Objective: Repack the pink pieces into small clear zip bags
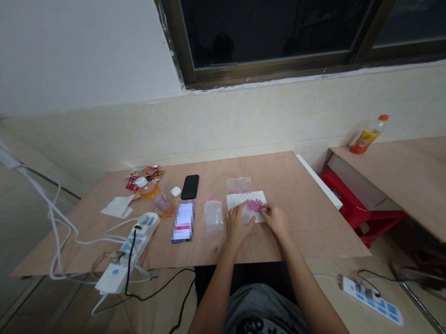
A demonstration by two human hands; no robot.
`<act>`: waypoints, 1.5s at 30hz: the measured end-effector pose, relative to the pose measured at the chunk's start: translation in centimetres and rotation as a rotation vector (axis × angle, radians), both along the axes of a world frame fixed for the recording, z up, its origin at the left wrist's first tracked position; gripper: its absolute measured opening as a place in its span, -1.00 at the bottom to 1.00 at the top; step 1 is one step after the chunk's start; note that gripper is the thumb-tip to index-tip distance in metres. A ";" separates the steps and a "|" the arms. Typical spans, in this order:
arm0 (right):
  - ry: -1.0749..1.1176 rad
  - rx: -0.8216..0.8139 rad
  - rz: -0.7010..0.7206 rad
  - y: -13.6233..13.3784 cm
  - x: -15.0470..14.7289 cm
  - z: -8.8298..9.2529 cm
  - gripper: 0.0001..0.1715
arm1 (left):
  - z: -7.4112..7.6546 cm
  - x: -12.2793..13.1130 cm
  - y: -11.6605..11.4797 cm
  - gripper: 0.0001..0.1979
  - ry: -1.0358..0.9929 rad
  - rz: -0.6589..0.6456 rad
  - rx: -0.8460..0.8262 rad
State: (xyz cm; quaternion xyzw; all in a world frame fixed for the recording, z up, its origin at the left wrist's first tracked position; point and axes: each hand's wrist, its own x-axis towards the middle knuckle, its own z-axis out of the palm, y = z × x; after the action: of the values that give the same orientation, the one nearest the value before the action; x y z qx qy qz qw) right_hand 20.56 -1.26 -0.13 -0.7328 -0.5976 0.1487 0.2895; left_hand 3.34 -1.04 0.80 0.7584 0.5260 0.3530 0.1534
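A white sheet of paper (237, 200) lies on the wooden table (311, 222) with a small heap of pink beads (253, 205) on it. My left hand (238, 224) rests on the sheet's left edge, fingers bent down onto it. My right hand (275, 218) sits at the sheet's right edge, its fingertips pinched together close to the beads; what they hold is too small to name. A clear plastic bag with pink beads (239, 185) lies just behind the sheet. Another clear small bag (213, 214) lies left of my left hand.
A black phone (190, 186), a second phone (183, 221), white earbud case (175, 191), orange-lidded jar (148, 188), snack packets (147, 175), tissue (118, 207) and a power strip (129, 250) with cables fill the table's left. A red stool (357, 203) and a second table with an orange bottle (368, 135) stand right.
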 end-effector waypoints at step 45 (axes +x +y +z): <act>0.292 0.061 0.056 0.2 -1.0 -0.8 -0.70 | -0.4 0.0 0.2 -0.42 -0.030 -0.036 -0.016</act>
State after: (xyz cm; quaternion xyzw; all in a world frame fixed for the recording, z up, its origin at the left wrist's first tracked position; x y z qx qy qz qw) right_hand 19.60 -1.03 -0.89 -0.6771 -0.5738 0.2434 0.3911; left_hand 3.33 -0.89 0.37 0.7611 0.5128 0.3573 0.1737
